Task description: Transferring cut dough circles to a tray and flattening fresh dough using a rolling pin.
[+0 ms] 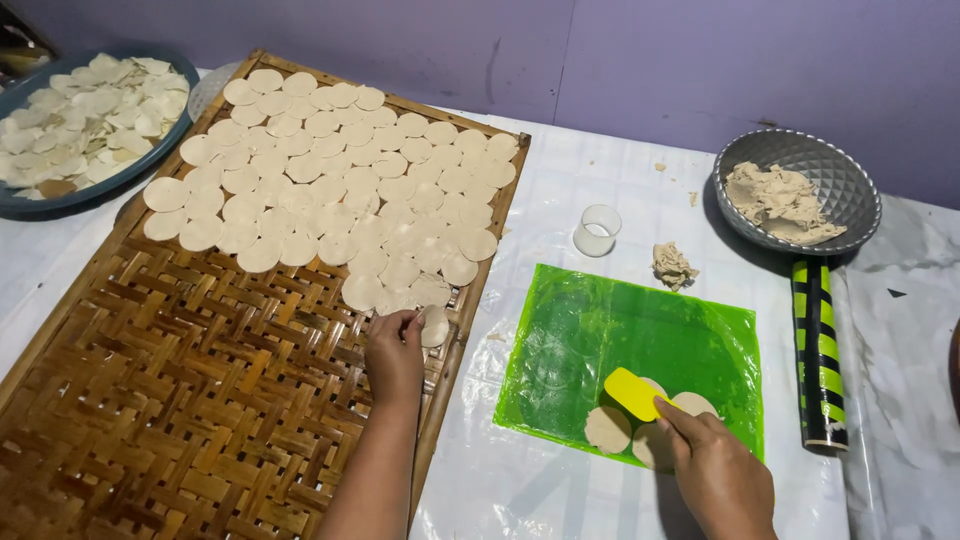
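A: Obs. Left hand (395, 350) is over the woven bamboo tray (190, 400), at the near edge of the laid-out rounds. Fingers pinched on one dough disc (434, 326), thumb and forefinger clamped on its left rim. The disc sits just right of the fingertips, tilted, close to the tray's right-hand frame.

B: And relative to the rows of discs (330, 180)?

A: Directly below the last row, touching or nearly so; can't tell which. Bare weave lies toward the person, so the open slots are on the near side of the held disc.

B: Right hand (715, 465)?

A: On the green plastic sheet (640, 340), fingers closed around a yellow scraper (632, 393). Scraper's long axis runs diagonal, up-left from the fingers, blade end among the cut rounds (650, 425) at the sheet's near edge. Approx. three or four rounds there, partly hidden by the blade and the hand.

B: Which hand is nearer those rounds?

A: Right, by far. Left is well apart, across the tray frame.

B: Disc appearance?

A: Pale beige, thin, flat, round, matte. Edge looks clean-cut. Same colour as the dough lump (672, 265) near the small clear cup (597, 230) and the mass in the grey bowl (835, 160). A black-and-green striped roller (820, 350) lies right of the sheet, axis pointing away from the person.
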